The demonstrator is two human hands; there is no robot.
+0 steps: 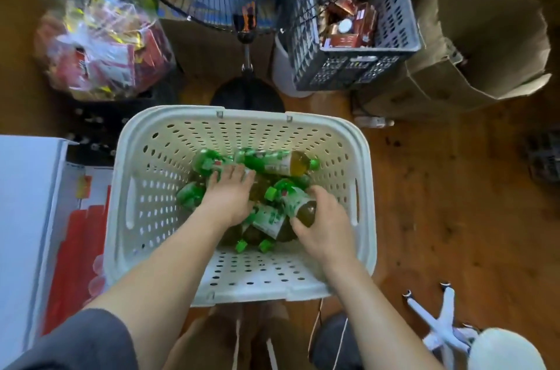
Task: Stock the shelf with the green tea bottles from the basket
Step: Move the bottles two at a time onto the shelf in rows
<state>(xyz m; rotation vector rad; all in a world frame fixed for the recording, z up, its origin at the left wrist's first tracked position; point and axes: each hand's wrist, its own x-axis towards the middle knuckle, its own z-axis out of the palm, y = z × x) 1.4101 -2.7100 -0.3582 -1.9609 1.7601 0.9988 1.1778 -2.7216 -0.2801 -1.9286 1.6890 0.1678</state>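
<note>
Green-capped tea bottles lie heaped in the white basket (pixel 242 127); both hands are down among them, at the picking-up stage.

White perforated plastic walls hold the whole stock: the green tea bottles (pixel 277 162) lie on their sides in a loose pile at the bottom, none yet out. The right hand (pixel 322 225) has its fingers curled round the base end of one bottle (pixel 295 203), cap pointing away. The left hand (pixel 230 192) lies flat with straight fingers on another bottle, gripping nothing that I can see. No shelf shows from here. Judgement: the next move calls for a firm hold with the left hand, then lifting both bottles clear of the rim without snagging the pile.
</note>
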